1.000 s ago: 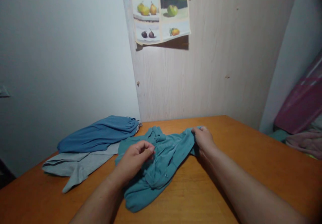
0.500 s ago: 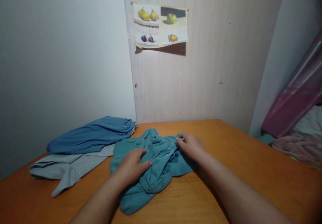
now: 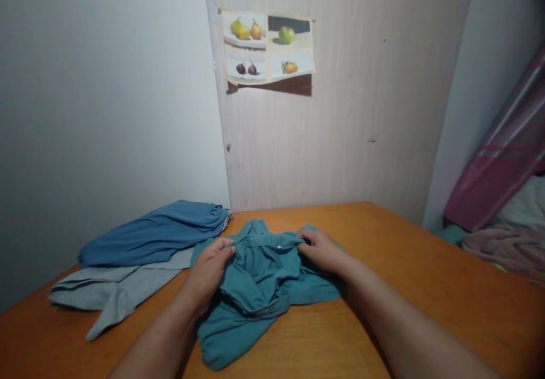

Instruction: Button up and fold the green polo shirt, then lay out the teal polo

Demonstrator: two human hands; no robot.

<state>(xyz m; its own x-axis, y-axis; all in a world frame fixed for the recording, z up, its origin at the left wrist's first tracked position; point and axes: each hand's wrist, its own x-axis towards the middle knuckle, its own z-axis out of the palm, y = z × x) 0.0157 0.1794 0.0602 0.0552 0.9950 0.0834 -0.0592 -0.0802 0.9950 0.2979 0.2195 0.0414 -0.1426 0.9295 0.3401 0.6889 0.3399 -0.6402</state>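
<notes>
The left hand (image 3: 213,264) and right hand (image 3: 322,249) both pinch, thumbs against fingers, tips turned inward. Behind the grips, the left forearm (image 3: 159,329) and right forearm (image 3: 402,315) spread outward.

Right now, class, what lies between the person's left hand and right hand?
The head view shows the teal garment between them: a band of its cloth runs from the left hand to the right hand.

A garment (image 3: 261,271) lies on the table (image 3: 323,339), an upper cloth (image 3: 153,234) over a lower cloth (image 3: 91,294) just left of it. A picture sheet (image 3: 268,47) hangs on the far wall (image 3: 306,146); a cloth heap (image 3: 508,248) sits right.
</notes>
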